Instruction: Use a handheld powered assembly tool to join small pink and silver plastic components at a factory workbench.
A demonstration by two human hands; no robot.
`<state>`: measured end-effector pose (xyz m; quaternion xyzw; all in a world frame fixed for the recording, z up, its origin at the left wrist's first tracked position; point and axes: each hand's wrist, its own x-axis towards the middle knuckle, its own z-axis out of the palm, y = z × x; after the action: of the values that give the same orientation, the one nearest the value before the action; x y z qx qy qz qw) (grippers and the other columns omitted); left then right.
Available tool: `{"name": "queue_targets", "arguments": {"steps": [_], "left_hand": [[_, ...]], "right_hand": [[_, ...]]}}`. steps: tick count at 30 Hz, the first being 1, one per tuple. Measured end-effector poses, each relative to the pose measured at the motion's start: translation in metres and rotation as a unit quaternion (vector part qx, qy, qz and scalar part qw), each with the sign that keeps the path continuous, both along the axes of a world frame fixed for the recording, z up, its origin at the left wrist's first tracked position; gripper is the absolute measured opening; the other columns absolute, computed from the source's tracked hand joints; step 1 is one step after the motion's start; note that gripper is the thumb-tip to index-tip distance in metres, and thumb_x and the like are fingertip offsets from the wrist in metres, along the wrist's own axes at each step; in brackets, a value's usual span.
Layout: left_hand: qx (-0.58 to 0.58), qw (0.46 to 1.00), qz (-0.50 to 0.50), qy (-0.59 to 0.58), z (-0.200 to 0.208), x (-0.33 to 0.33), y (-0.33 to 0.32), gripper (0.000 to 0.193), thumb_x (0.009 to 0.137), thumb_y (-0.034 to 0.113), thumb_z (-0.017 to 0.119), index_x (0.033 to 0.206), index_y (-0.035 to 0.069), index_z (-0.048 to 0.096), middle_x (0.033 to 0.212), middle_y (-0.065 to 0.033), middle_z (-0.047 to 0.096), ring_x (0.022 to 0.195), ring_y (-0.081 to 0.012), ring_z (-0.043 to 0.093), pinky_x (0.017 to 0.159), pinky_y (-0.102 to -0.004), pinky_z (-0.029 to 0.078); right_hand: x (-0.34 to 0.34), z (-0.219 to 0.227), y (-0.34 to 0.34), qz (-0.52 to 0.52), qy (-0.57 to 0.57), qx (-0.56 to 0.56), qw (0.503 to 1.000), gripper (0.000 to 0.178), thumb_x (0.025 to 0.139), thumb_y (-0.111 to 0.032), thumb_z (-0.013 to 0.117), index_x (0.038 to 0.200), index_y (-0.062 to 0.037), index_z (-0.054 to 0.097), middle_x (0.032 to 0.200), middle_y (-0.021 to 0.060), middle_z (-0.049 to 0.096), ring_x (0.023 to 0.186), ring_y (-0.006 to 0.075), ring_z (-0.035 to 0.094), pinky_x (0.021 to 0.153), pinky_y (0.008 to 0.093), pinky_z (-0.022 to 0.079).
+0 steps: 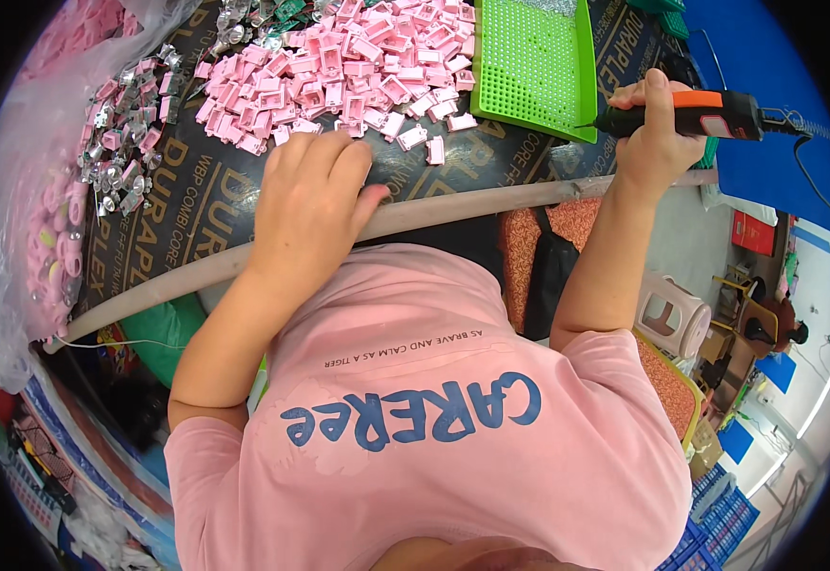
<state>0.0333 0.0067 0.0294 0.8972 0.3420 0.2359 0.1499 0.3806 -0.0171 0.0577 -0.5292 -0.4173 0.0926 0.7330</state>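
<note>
My right hand (655, 133) is wrapped around a black electric screwdriver (710, 112) with an orange strip, its thin bit pointing left across the green tray's near corner. A coiled cord trails from its back end. On the dark tabletop my left hand (312, 195) rests palm down at the near edge of a heap of small pink plastic housings (358, 67). Its fingers reach forward to the nearest pieces and the thumb stands apart; whatever is under the palm is hidden. A few loose pink housings (435, 149) lie just right of that hand.
A bright green perforated tray (534, 67) stands right of the heap. At left lie metallic parts mixed with pink (129, 143), beside a clear plastic bag (15, 209) with pink pieces. A pale rounded table edge (434, 206) runs in front of me.
</note>
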Motion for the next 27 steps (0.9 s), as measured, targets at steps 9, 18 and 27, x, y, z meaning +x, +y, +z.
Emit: {"name": "queue_targets", "arguments": {"steps": [9,18,27], "left_hand": [[-0.039,0.992,-0.061,-0.106,-0.020,-0.005,0.001,0.033,0.080,-0.003,0.082,0.109,0.002,0.068,0.124,-0.0141,0.070,0.111,-0.0359,0.068,0.095,-0.0438,0.055],[-0.026,0.993,-0.047,-0.103,-0.011,-0.022,0.004,0.042,0.072,0.004,0.087,0.110,0.005,0.069,0.121,-0.0103,0.070,0.115,-0.0354,0.063,0.102,-0.0479,0.049],[0.042,0.993,-0.033,-0.103,-0.030,-0.017,0.009,0.029,0.073,0.005,0.086,0.099,0.008,0.074,0.110,-0.0027,0.074,0.113,-0.0274,0.065,0.099,-0.0454,0.045]], "right_hand": [[0.005,-0.003,-0.002,0.014,0.018,0.006,1.000,0.021,0.091,-0.004,0.083,0.091,-0.0011,0.062,0.069,0.0100,0.069,0.057,0.0185,0.067,0.063,0.0322,0.057],[-0.002,0.030,-0.008,0.106,0.070,0.038,0.991,0.014,0.096,-0.007,0.067,0.083,-0.0032,0.064,0.071,0.0095,0.061,0.060,0.0240,0.060,0.064,0.0427,0.054],[-0.109,0.026,0.008,0.382,0.198,0.050,0.901,0.009,0.102,-0.012,0.064,0.100,-0.0044,0.059,0.079,0.0090,0.062,0.066,0.0234,0.062,0.065,0.0432,0.056]]}}
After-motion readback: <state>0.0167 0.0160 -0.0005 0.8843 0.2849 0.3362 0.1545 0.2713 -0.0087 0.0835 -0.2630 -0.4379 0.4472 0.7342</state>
